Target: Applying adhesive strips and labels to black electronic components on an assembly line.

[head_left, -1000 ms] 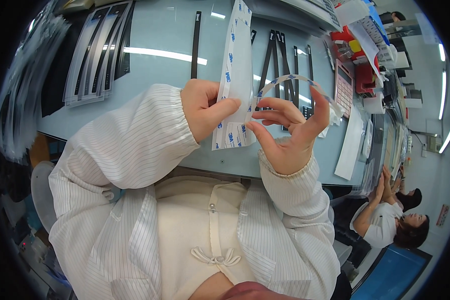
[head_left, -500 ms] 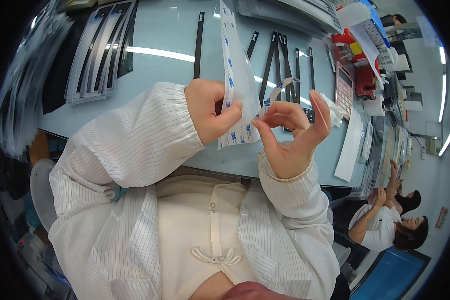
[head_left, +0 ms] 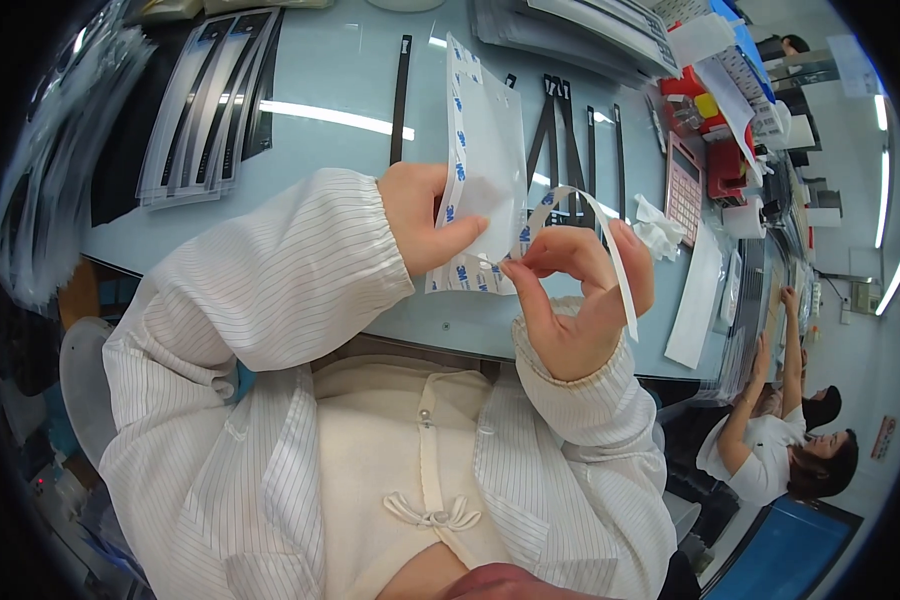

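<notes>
You have bright, even white light; long white glowing tubes burn out at right. Glossy pale-blue tabletop: curved white glare streak. Shadows soft, faint. Your bare left hand and bare right hand read sharp. Straight edges bow toward the rim; corners black; clear plastic sleeves at far left look stretched, soft.

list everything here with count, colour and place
translucent sheet: 1, whitish, centre
backing strip: 1, white and blue, right of sheet
black strips: at least six, black, on table
layered panels: several, clear and black, table's left
plastic sheets: many, clear, far left
panel stack: 1, grey, table's far side
calculator: 1, pink, table's right
crumpled wad: 1, white, beside calculator
paper strip: 1, white, table's right edge
table: 1, pale blue, centre
people: at least two, one white-topped, right
left hand: 1, gripping sheet
right hand: 1, pinching backing strip
</notes>
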The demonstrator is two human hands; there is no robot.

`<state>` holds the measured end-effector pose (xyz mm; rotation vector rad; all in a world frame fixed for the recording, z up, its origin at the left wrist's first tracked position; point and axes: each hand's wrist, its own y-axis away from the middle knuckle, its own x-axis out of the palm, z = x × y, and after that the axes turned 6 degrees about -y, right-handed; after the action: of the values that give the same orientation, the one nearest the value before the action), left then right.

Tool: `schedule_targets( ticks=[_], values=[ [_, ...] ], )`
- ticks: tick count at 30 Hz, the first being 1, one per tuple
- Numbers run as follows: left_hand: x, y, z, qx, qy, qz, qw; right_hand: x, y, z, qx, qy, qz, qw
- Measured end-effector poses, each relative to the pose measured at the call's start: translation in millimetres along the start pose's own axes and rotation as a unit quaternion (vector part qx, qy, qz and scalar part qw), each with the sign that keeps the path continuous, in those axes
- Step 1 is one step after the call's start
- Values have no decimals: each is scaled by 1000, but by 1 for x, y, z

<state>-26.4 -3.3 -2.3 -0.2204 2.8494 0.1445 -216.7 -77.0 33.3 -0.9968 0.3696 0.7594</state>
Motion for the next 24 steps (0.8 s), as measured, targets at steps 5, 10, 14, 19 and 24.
schedule_targets(
  ticks=[5,10,14,19,24],
  values=[
    [0,-1,2,-3,-16,-14,1000,-8,-5,15,10,-15,-1,1000],
    [-10,-1,3,32,19,-18,999,-26,-9,25,65,-138,-86,985],
    [-57,16,-5,64,78,6,995,-66,-19,15,83,-192,-168,963],
    [-121,49,-1,72,-17,123,990,-129,-24,-10,159,-146,-233,948],
    [-109,68,-11,-29,-317,294,901,-90,-41,-56,216,-254,-181,925]
  ],
)
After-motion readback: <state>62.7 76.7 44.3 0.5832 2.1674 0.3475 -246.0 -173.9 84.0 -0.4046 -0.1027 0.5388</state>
